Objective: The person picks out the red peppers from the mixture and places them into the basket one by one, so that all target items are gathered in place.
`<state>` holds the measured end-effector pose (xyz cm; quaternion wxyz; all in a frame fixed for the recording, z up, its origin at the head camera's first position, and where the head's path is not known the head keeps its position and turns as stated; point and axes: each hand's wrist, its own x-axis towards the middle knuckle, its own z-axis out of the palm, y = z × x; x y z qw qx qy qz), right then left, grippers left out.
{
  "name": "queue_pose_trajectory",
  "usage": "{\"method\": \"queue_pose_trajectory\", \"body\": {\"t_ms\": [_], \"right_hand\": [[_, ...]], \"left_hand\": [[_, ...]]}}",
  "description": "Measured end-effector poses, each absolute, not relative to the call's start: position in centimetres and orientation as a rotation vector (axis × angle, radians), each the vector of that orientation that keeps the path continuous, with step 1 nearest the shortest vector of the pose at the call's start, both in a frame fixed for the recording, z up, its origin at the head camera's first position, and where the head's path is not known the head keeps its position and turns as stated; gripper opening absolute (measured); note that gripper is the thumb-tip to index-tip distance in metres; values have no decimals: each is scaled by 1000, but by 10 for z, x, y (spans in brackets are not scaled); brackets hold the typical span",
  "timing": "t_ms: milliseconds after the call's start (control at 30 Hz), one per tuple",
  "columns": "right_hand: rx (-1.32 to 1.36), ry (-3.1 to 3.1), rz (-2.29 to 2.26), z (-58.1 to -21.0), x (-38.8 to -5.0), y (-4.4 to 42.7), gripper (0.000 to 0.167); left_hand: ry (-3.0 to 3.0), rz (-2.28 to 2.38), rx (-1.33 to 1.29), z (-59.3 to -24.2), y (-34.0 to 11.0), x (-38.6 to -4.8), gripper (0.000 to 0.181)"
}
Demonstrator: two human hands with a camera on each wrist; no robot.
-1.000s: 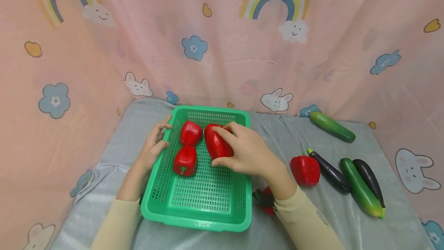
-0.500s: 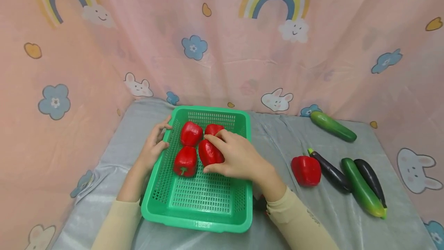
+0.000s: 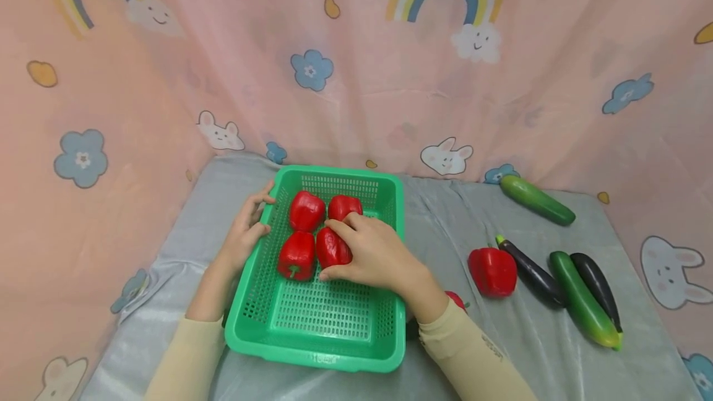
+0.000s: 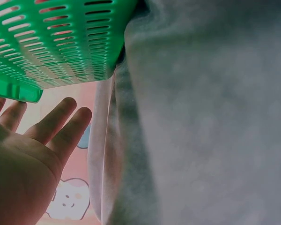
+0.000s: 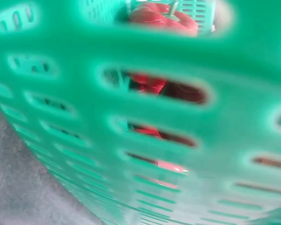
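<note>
My right hand (image 3: 375, 255) grips a red bell pepper (image 3: 332, 247) inside the green plastic basket (image 3: 323, 361), thumb on the near side and fingers over its top. Three other red bell peppers sit there: one behind (image 3: 343, 206), one at the far left (image 3: 307, 211), one at the left with its stem toward me (image 3: 296, 257). At the basket's left rim, my left hand (image 3: 242, 237) touches the edge with fingers spread. The left wrist view shows those fingers (image 4: 61, 124) fairly straight under the rim. Basket slots fill the right wrist view, hiding my right hand's grasp.
On the grey cloth right of the basket lie a red bell pepper (image 3: 492, 271), two eggplants (image 3: 531, 274) (image 3: 598, 286) and two zucchini (image 3: 585, 302) (image 3: 537, 200). Another red pepper (image 3: 455, 299) is mostly hidden by my right forearm. A pink curtain (image 3: 356, 79) closes the back.
My right hand has lowered the held pepper leftward and nearer me, beside the left front pepper. This uncovers the pepper behind it. The left hand stays at the rim.
</note>
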<state>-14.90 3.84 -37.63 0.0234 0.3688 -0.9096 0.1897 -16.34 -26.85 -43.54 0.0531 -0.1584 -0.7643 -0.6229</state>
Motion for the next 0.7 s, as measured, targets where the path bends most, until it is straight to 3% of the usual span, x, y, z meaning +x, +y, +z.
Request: {"method": "queue_pose_trajectory", "body": {"t_ms": [700], "right_hand": [[1151, -2883, 316, -387, -150, 30, 95]], "left_hand": [[-2360, -1875, -470, -432, -268, -162, 52]]}}
